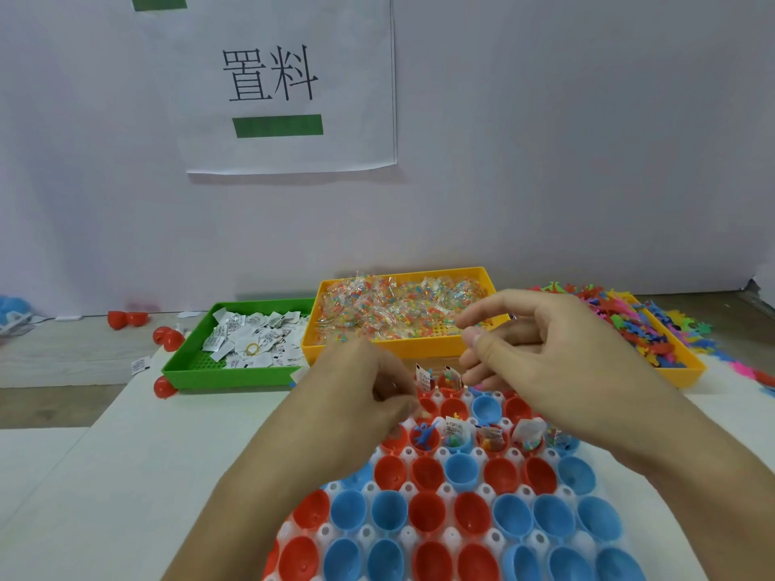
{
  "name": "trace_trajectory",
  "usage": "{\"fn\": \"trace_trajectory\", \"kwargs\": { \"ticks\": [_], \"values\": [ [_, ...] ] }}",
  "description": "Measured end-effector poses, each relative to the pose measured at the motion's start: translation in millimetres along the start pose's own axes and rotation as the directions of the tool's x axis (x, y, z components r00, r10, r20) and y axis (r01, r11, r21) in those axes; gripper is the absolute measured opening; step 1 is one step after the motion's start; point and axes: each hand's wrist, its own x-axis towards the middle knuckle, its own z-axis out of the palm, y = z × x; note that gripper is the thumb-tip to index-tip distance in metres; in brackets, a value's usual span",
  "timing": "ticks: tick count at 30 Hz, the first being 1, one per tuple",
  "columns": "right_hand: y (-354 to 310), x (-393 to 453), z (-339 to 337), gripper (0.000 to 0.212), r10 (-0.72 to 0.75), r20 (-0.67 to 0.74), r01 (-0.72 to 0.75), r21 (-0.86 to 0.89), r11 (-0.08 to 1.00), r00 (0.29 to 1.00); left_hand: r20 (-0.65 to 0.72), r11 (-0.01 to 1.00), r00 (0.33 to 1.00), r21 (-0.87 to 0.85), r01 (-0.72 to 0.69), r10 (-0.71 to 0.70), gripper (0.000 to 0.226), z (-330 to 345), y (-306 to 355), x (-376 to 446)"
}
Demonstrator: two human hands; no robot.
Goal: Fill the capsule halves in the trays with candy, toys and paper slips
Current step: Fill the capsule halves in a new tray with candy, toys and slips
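Capsule halves [427, 475] in tray beneath both hands [553, 362].

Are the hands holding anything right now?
Right hand: nothing visible, fingers loosely curled. Left hand: fingers curl over the red plastic capsule halves, but motion blur hides any hold.

Seen from above: a white capsule tray [423, 488] holding red and blue capsule halves [427, 509], most near rows bare, a few far cups stuffed with candy, a blue toy figure [424, 434] and paper slips. Left hand [360, 396] over the tray's far left, fingers curled, contents hidden. Right hand [557, 354] above the far right, fingers loosely bent. Beyond, on the surface [126, 475]: green tray [184, 371] of paper slips [251, 341], yellow tray [402, 345] of candy packets [394, 308], another yellow tray [687, 371] of coloured toys [646, 329]. Loose red capsule pieces [126, 318] at left. Printed sign [272, 86] on the wall.
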Motion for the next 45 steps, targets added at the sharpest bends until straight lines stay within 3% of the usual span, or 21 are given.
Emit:
{"fn": "trace_trajectory", "kwargs": {
  "ticks": [4,8,16,23,30,41,45],
  "values": [
    [3,0,1,0.009,-0.028,0.01,0.029,-0.051,0.998,1.0,-0.006,0.982,1.0,0.19,-0.009,0.01,0.01,8,-4,3],
    [5,0,0,0.01,-0.038,0.008,0.039,-0.072,0.997,0.999,-0.023,0.965,0.999,0.26,-0.02,0.027,0.012,13,-3,4],
    [8,1,-2,0.011,-0.052,0.021,0.053,-0.102,0.993,0.998,-0.047,0.956,0.997,0.29,-0.05,0.066,0.022,18,-1,4],
    [7,2,-9,0.011,-0.058,0.007,0.058,-0.092,0.994,0.998,-0.021,0.949,0.999,0.314,-0.031,0.039,0.006,28,3,13],
    [4,1,-14,0.01,-0.065,0.001,0.064,-0.097,0.993,0.998,0.028,0.921,1.0,0.39,-0.003,-0.008,0.006,42,3,18],
    [2,0,-18,0.008,-0.058,0.014,0.059,-0.088,0.994,0.998,0.022,0.934,0.999,0.357,-0.035,0.029,0.009,45,-1,21],
    [4,0,-19,0.007,-0.062,0.03,0.065,-0.099,0.993,0.998,-0.033,0.97,0.998,0.24,-0.038,0.048,0.013,31,-6,16]
  ]
}}
